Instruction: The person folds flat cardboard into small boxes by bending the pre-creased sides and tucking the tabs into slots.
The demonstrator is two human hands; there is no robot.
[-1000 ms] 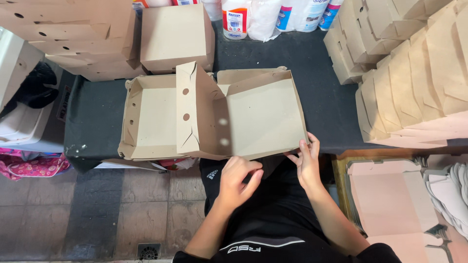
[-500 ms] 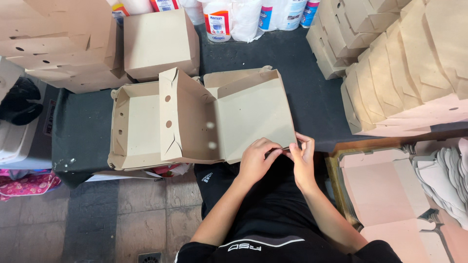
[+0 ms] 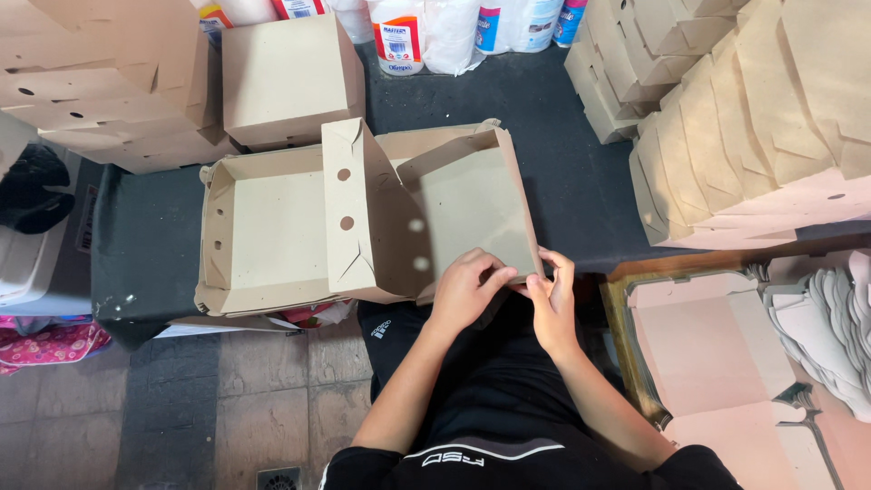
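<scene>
A brown cardboard box (image 3: 363, 218) lies opened out on the dark table (image 3: 145, 254), its tray half at the left and its lid half at the right, joined by an upright wall with round holes. My left hand (image 3: 464, 289) and my right hand (image 3: 552, 299) meet at the lid's near right corner. Both pinch the cardboard flap there at the table's front edge.
Folded boxes are stacked at the far left (image 3: 100, 82) and far right (image 3: 753, 127). One closed box (image 3: 290, 77) sits behind the open one. Bottles and paper rolls (image 3: 426, 32) line the back. Flat blanks (image 3: 708, 336) lie at the lower right.
The view has shifted slightly. My left hand has moved right from my lap to the lid's near right corner, joining the right hand on the flap.
</scene>
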